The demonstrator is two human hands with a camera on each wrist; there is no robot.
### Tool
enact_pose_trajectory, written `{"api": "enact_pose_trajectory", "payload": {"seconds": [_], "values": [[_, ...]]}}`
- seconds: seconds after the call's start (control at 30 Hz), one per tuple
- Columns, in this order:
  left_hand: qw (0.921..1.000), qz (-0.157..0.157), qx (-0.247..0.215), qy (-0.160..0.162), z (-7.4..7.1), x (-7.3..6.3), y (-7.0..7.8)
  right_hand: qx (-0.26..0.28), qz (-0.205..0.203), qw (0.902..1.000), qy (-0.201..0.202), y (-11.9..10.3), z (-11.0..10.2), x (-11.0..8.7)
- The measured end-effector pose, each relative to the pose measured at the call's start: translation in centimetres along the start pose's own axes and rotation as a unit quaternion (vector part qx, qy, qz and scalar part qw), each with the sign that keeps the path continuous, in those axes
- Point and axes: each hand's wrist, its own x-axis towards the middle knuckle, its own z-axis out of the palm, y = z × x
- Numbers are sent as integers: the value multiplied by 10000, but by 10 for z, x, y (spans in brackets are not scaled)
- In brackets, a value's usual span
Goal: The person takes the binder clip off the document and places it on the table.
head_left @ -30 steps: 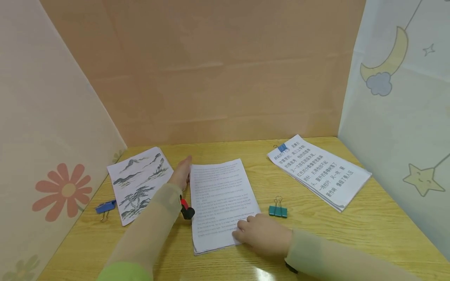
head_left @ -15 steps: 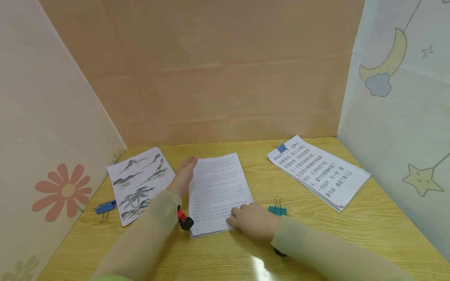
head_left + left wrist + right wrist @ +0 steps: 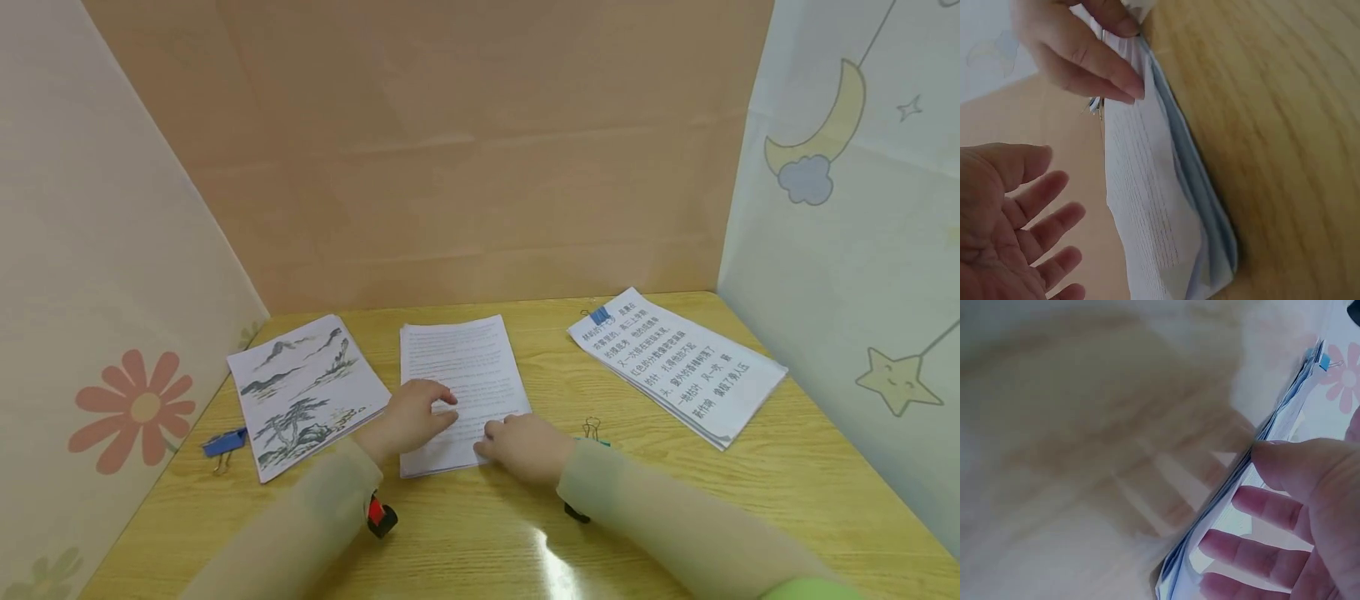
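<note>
A stack of printed paper (image 3: 461,354) lies mid-table, its near edge towards me. My right hand (image 3: 525,447) grips its near right corner. In the right wrist view the thumb (image 3: 1279,464) is at the edge and the fingers (image 3: 1244,550) bend over the top sheet. Over the near left part of the stack is my left hand (image 3: 412,417), holding nothing; its fingers are spread and loosely bent in the left wrist view. Along the near edge the sheets (image 3: 1175,125) fan slightly apart. Just beyond my right hand, a teal binder clip (image 3: 600,442) is partly hidden.
To the left lie sheets with an ink landscape (image 3: 300,379), beside a loose blue binder clip (image 3: 225,443). At the back right, a large-print stack (image 3: 682,367) carries another blue binder clip (image 3: 599,316). Walls (image 3: 480,167) enclose the table's back and sides.
The paper stack has slid away from me, along with my right hand. My left hand has come back from the stack's far left side to above its near left part.
</note>
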Motion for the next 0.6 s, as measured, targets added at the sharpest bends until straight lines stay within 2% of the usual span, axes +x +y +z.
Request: {"api": "enact_pose_trajectory", "payload": {"seconds": [0.07, 0.17, 0.37, 0.6], "values": [[9969, 378, 671, -132, 3, -4, 2, 12, 22, 10000, 0, 2, 0, 3], [9903, 626, 1188, -346, 6, -8, 6, -6, 68, 10000, -1, 4, -2, 8], [9833, 479, 1648, -608, 13, -7, 6, 90, 206, 9996, -148, 8, -5, 17], [9799, 422, 1811, -723, 21, 0, 4, 329, 410, 9982, -276, 14, -9, 20]]}}
